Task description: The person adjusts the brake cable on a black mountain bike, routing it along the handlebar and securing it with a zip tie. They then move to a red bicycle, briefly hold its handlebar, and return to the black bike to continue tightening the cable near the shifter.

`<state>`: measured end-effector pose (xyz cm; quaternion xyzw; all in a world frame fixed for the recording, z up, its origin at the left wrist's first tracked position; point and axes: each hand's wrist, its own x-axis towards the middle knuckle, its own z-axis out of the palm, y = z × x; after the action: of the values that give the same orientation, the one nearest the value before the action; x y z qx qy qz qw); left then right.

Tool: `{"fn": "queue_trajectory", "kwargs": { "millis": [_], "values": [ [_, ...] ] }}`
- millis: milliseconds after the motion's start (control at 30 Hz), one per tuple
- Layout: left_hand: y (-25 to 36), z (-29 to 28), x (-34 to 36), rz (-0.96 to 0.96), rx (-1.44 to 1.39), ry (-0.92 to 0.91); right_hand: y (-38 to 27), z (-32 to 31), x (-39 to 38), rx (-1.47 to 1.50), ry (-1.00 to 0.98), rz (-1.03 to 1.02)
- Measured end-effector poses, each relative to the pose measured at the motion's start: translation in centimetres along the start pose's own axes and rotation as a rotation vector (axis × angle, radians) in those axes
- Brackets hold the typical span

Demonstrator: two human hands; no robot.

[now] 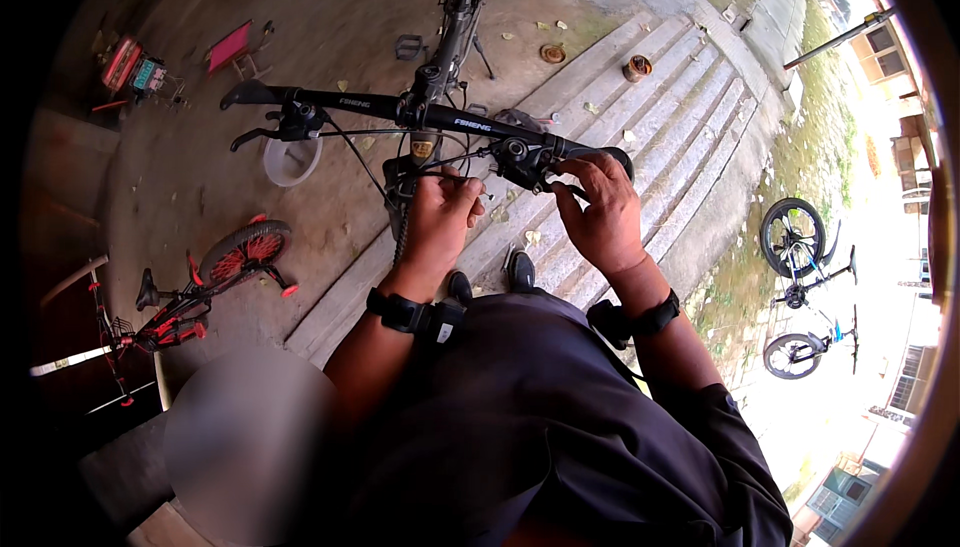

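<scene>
While both your hands work in the upper middle of the frame, the black brake assembly (517,159) sits between them, hung on the handlebar (365,105) just right of centre. The bar's long axis runs from the upper left, slanting gently down to the right, and its right end reaches out behind your right hand (606,212). That hand is the nearer one: its fingers bend over the brake lever (577,191) with the thumb against its underside, so it appears to grip the lever, which lies roughly along the bar. Your left hand (438,227) is lower and to the left, below the stem, fingertips drawn close together and aimed up and right toward the assembly. Thin dark cables (472,155) pass just above those fingertips; whether you pinch one is too small to tell. From the left fingertips, then, the assembly lies up and to the right, near but apart; from the right, it lies directly left.
</scene>
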<state>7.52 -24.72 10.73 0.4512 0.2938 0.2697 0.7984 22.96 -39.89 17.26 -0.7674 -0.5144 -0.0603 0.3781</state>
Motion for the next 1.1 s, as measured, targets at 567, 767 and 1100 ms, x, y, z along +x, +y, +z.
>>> {"fn": "queue_trajectory", "kwargs": {
  "millis": [567,767,1100],
  "values": [
    [-0.6,1.2,1.0,0.024,0.040,0.027,0.9,1.1,-0.2,0.245,-0.182,0.178],
    [-0.6,1.1,1.2,0.022,0.033,0.044,1.0,0.8,-0.1,0.175,-0.257,0.167],
    [-0.2,0.5,0.8,-0.007,-0.030,0.012,0.4,0.7,0.3,0.152,-0.265,0.196]
  ]
}}
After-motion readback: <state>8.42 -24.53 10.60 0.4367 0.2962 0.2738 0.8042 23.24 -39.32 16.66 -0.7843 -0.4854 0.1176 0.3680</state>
